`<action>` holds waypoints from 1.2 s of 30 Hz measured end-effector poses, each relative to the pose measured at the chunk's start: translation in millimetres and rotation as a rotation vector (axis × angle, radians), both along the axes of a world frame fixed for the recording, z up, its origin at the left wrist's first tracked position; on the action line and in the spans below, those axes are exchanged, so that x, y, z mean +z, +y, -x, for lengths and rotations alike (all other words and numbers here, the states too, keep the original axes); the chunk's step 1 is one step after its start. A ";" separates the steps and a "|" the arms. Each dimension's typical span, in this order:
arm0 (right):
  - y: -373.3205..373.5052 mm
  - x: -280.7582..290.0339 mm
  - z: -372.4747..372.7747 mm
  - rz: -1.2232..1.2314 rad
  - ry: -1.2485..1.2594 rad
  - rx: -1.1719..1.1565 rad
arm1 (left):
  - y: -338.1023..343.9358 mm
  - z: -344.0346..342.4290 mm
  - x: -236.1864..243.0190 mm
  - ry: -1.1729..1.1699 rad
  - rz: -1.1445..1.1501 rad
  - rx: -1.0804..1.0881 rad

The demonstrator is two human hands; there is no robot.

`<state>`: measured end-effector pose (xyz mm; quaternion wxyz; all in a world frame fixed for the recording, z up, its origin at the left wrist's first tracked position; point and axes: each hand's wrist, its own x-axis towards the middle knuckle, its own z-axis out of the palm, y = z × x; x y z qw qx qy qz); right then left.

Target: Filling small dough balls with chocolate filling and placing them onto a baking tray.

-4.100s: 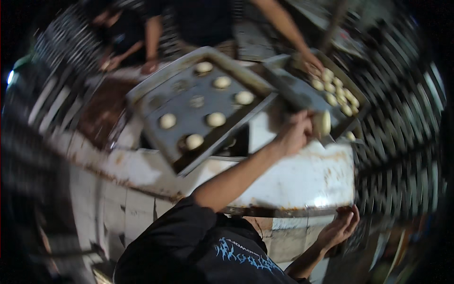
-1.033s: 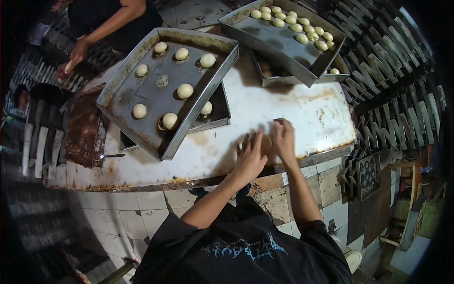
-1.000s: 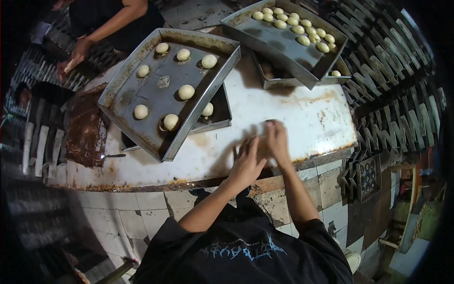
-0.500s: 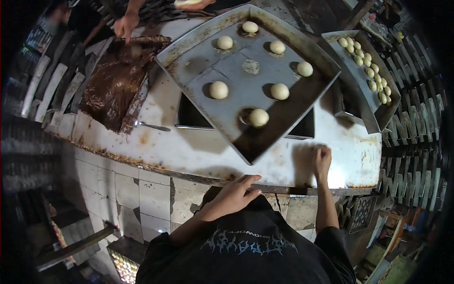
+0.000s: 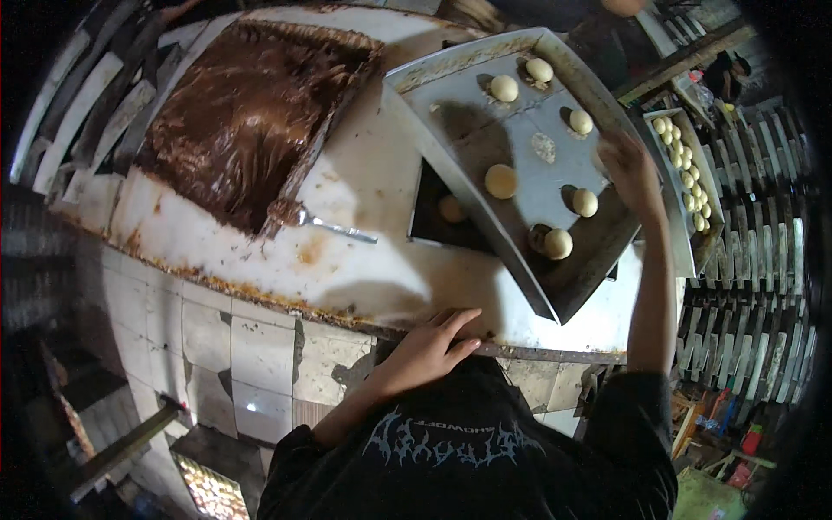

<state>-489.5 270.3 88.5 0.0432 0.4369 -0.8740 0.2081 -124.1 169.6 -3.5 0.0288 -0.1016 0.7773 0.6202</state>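
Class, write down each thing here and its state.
Upper tray: askew over lower tray, holding spaced dough balls
Lower tray: mostly covered
Right tray: holding crowded dough balls
Dough balls: round, uncovered
Brown paste: glossy, uncovered
Utensil: lying flat
Left hand: open
Right hand: blurred, grip unclear

The view came from the person's head, through the left of two fisheye cameras worn side by side, and looked steeply down, taking in the left hand (image 5: pixel 431 349) and right hand (image 5: pixel 628 169). The black T-shirt (image 5: pixel 468 442) filled the lower edge close up; the white worktable (image 5: pixel 381 269) lay beyond, its front edge bowed, and grey slats (image 5: pixel 750 260) curved along the right rim.
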 end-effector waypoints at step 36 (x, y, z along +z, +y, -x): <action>325.8 -38.4 230.9 0.374 -0.509 0.073 | 296.1 57.2 17.1 -0.092 -0.381 0.350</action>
